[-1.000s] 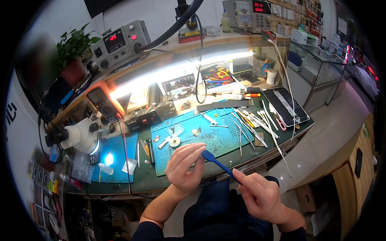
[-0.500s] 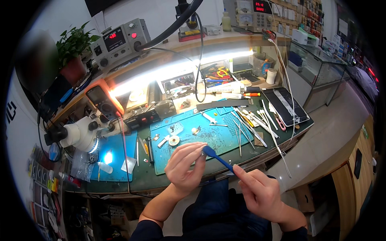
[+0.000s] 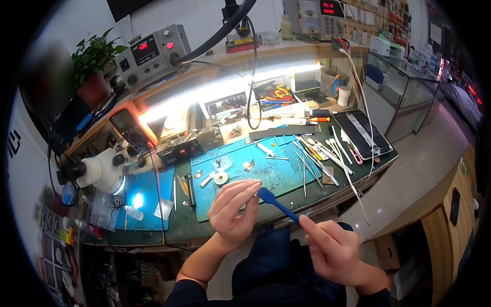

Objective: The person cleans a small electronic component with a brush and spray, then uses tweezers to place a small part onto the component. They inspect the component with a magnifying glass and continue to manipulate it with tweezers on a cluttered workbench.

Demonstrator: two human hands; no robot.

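My right hand [image 3: 335, 248] pinches the lower end of a thin blue handle with a wide, flat head, which looks like a small blue brush [image 3: 276, 202]. The tool slants up and left, its head close by the fingertips of my left hand [image 3: 232, 210]. My left thumb and fingers are drawn together in a pinch. Whatever small thing they hold is mostly hidden; only a pale speck shows beside the brush head. Both hands are in the air over the bench's front edge, just before the blue work mat [image 3: 240, 174].
Tweezers [image 3: 300, 171], white-handled tools [image 3: 327, 152] and a dark tablet [image 3: 362, 134] lie to the right. A solder spool [image 3: 220, 178] rests on the mat. At left stand a microscope [image 3: 99, 171] and an orange multimeter [image 3: 130, 128]. A cable [image 3: 364, 97] hangs over the right side.
The brush head has shifted slightly away from my left fingertips, opening a small gap. My right hand has moved a little right and down. Both hands keep their pinches.
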